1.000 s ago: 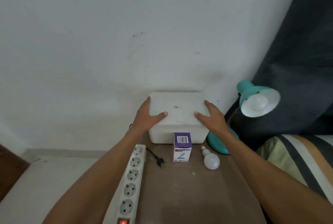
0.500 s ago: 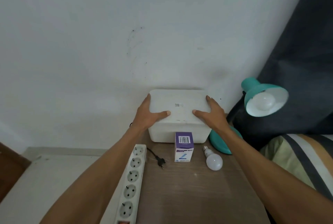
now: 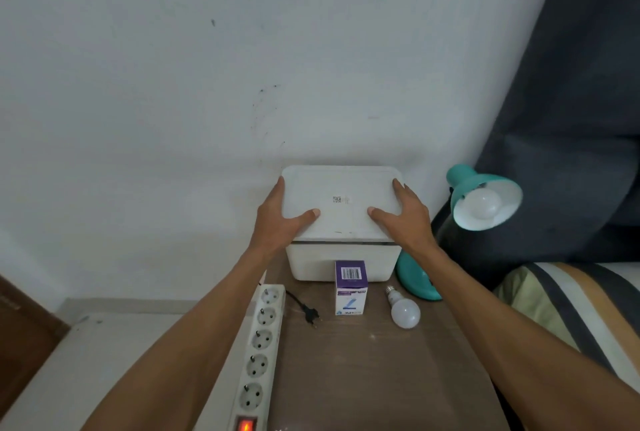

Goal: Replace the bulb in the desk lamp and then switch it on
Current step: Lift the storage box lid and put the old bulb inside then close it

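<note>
A teal desk lamp stands at the right of the brown table, its shade [image 3: 485, 195] facing me with a white bulb [image 3: 482, 203] screwed in and unlit. Its teal base [image 3: 412, 278] sits behind my right forearm. A loose white bulb [image 3: 403, 311] lies on the table beside a purple and white bulb box [image 3: 350, 286]. My left hand [image 3: 280, 219] and my right hand [image 3: 403, 219] grip the two sides of a white lid [image 3: 341, 202], raised slightly above a white storage box [image 3: 343, 262] against the wall.
A white power strip [image 3: 259, 351] with a lit red switch [image 3: 246, 425] runs along the table's left edge. A black plug [image 3: 311, 314] lies unplugged next to it. A striped cushion [image 3: 568, 306] and dark curtain [image 3: 571, 118] are at the right.
Both hands have lifted the lid; a gap now shows between it and the storage box. The view has shifted slightly.
</note>
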Demonstrator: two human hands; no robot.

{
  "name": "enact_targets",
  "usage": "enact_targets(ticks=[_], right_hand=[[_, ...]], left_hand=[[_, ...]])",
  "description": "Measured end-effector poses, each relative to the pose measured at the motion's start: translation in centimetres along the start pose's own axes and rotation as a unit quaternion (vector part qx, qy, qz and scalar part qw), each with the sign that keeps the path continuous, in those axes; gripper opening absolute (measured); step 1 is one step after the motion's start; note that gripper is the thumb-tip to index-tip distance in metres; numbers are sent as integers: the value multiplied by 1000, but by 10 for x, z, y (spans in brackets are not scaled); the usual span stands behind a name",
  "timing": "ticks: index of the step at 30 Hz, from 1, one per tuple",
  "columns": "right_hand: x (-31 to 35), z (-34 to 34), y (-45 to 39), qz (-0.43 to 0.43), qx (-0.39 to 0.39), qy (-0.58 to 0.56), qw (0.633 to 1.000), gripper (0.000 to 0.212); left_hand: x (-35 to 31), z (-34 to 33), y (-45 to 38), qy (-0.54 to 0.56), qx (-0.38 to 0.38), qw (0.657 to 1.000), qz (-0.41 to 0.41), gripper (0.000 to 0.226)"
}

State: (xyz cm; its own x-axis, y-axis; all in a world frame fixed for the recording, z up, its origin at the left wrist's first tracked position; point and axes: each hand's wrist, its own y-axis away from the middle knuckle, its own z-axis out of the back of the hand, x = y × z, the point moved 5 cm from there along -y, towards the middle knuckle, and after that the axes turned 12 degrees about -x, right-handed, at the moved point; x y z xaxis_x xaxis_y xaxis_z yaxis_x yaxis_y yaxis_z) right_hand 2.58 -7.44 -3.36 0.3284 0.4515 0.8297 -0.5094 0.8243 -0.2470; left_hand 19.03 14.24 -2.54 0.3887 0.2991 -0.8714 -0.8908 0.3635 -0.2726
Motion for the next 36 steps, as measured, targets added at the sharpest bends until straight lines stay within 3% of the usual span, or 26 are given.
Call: enact_targets(ticks=[10, 21, 27, 36], right_hand=[[-15, 38, 120, 13, -26, 33, 999, 88], [-101, 49, 249, -71, 12, 93, 993, 82], [-132, 41, 279, -96, 49, 126, 986, 83], [-147, 28, 291, -58, 60, 229, 970, 84]], left_hand=[[-1, 39, 118, -52, -1, 998, -41, 95], [64, 23, 258, -113, 24, 991, 71, 97], [93, 13, 293, -136, 47, 985, 100, 96], [110, -7, 300, -259, 120, 957, 54, 96]])
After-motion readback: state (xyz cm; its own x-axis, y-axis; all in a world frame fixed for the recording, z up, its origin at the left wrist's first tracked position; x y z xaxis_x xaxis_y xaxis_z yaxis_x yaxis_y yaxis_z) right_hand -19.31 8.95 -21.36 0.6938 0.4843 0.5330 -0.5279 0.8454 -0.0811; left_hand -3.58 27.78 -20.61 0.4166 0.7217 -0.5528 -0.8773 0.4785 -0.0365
